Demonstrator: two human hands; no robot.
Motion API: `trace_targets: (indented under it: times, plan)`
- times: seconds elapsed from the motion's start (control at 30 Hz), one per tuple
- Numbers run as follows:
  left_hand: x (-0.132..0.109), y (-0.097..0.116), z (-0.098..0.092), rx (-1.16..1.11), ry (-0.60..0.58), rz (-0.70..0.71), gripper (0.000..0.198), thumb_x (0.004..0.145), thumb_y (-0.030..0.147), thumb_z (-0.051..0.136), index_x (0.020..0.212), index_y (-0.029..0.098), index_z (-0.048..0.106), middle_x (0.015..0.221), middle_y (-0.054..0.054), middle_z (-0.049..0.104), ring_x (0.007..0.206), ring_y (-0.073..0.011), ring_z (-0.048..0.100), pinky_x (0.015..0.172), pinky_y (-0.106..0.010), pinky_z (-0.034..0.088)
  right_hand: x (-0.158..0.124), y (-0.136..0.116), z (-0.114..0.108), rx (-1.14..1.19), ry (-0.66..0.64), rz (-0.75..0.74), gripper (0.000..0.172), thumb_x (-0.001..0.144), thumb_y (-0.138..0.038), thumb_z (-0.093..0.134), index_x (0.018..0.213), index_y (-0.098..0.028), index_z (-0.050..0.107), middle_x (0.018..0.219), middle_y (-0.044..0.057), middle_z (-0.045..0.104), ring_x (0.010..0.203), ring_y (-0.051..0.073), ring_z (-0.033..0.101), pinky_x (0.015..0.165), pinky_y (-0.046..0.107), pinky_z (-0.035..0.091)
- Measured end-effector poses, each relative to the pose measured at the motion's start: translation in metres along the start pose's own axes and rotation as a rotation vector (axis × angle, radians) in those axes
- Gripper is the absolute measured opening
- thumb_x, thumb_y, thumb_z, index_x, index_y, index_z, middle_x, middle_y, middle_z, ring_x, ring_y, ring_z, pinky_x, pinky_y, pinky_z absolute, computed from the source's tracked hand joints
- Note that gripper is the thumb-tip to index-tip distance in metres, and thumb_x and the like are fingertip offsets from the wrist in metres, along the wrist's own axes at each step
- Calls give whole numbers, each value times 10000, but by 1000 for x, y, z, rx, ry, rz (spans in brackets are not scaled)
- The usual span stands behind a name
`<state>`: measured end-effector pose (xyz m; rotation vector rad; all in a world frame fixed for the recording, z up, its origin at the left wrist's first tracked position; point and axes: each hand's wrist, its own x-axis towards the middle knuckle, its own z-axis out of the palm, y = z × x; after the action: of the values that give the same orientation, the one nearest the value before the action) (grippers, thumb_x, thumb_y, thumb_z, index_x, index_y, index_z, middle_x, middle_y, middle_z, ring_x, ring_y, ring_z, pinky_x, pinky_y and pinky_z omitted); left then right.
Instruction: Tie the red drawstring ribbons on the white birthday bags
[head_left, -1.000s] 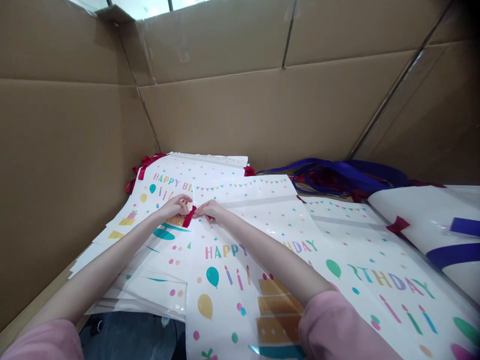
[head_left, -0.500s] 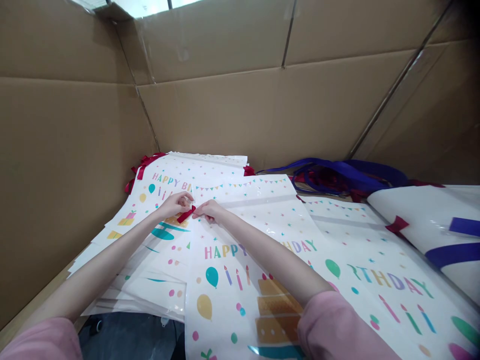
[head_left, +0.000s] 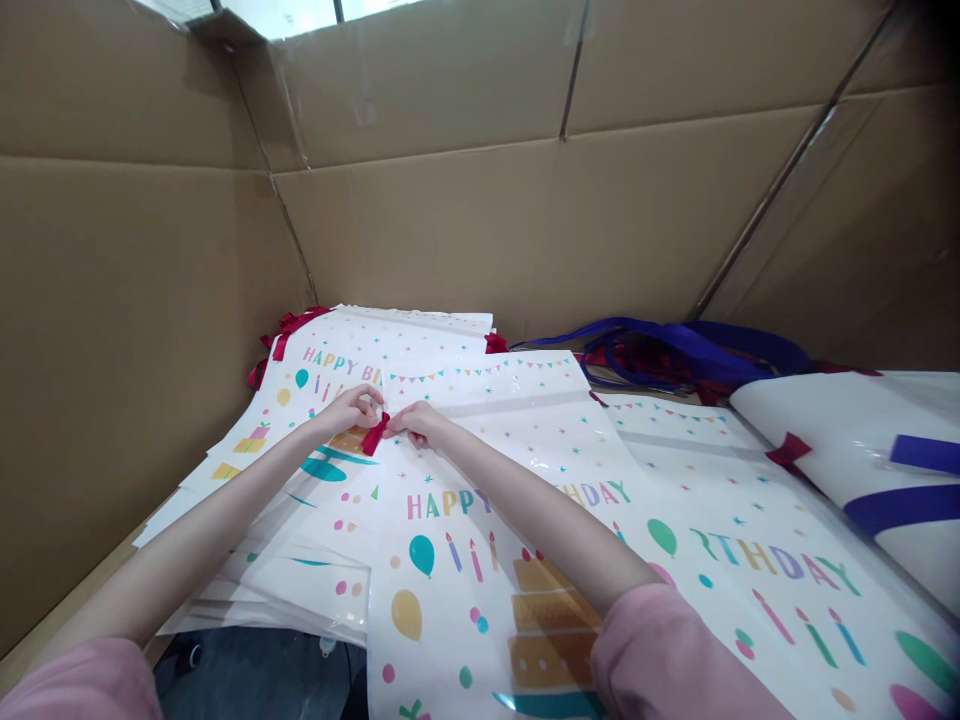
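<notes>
Both my hands meet at the left edge of a white plastic "HAPPY BIRTHDAY" bag point(head_left: 525, 470) printed with balloons, candles and a cake. My left hand point(head_left: 351, 410) and my right hand point(head_left: 420, 422) are closed in a pinch on a short dark red ribbon point(head_left: 374, 436) that sticks out of the bag's side. The bag lies flat on top of others like it. A stack of the same bags point(head_left: 330, 380) lies under my left hand, with red ribbon ends point(head_left: 281, 335) showing at its far left corner.
Brown cardboard walls point(head_left: 487, 200) close in the left side and the back. A heap of blue and red ribbons point(head_left: 675, 355) lies at the back right. More bags, one with a blue ribbon point(head_left: 892, 500), lie at the right.
The red ribbon has shifted a little between my fingers, tilting up and back down. My hands stay in the same spot.
</notes>
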<state>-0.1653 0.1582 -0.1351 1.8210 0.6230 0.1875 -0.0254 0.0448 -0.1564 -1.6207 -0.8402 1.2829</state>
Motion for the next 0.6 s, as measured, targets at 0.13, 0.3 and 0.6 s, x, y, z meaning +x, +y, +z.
trace_targets:
  times: [0.13,0.3,0.6]
  plan:
    - [-6,-11,4,-31,46,2,376,553,178,648,897,199,496,554,76,549,502,-105,502,519,-201,352,-2,0,0,26,-13,-31,53,661,-145,632,651,-107,668,449,-1,569,325,43,288,329,201,179]
    - [-14,-12,6,-66,90,-70,379,544,187,647,885,214,483,597,66,579,519,-123,533,515,-208,359,-5,-4,-1,-18,-19,28,95,680,-160,620,707,-115,699,284,-62,356,302,48,221,334,192,152]
    - [-22,-4,9,-167,92,-99,394,514,210,689,842,224,471,603,66,581,557,-137,555,546,-223,378,-3,-2,-1,13,-7,26,81,647,-137,613,685,-99,673,348,-38,460,305,39,244,331,195,161]
